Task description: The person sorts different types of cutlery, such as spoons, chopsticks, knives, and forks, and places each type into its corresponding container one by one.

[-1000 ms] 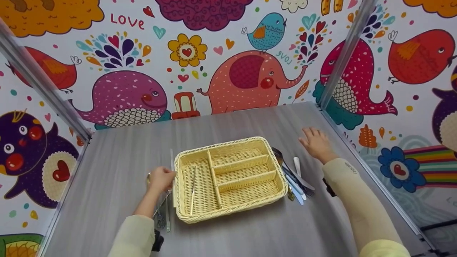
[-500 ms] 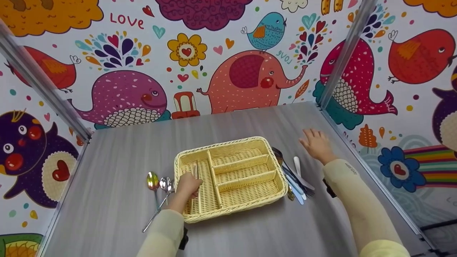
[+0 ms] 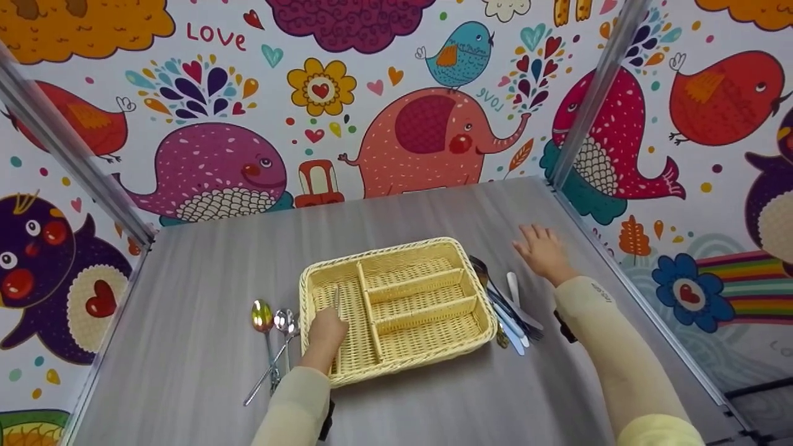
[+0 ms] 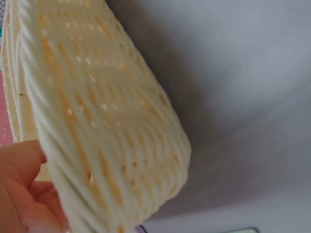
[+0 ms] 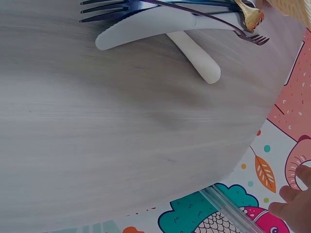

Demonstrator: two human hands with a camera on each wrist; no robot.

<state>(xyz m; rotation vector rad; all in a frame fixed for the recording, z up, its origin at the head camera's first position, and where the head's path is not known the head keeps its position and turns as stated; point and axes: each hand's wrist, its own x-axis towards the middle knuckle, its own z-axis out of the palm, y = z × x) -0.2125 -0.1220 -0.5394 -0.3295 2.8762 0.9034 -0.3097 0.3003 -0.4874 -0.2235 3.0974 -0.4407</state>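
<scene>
My left hand (image 3: 328, 334) is inside the wide left compartment of a wicker cutlery basket (image 3: 433, 358), its fingers curled round a table knife (image 3: 336, 299). The silver blade shows beyond the fist; the hand hides much of the rest. In the left wrist view, the thumb and curled fingers are behind the basket's rim (image 4: 43, 116), and the knife is out of sight. My right hand (image 3: 545, 253), fingers spread and holding nothing, is at the right back, beyond a heap of cutlery. A gold spoon (image 3: 262, 314) and a silver spoon (image 3: 285, 321) lie left of the basket.
Close against the basket's right side lie forks (image 5: 104, 9), a white knife (image 5: 146, 29) and a white handle (image 5: 197, 58), overlapping. Three narrower compartments fill the basket's right part. Patterned walls (image 3: 347, 155) enclose the grey table (image 3: 186, 297).
My left hand has carried a knife from beside the basket, rightward into its left compartment, uncovering the spoons. Since half a second ago it has shifted only slightly. My right hand has stayed nearly still.
</scene>
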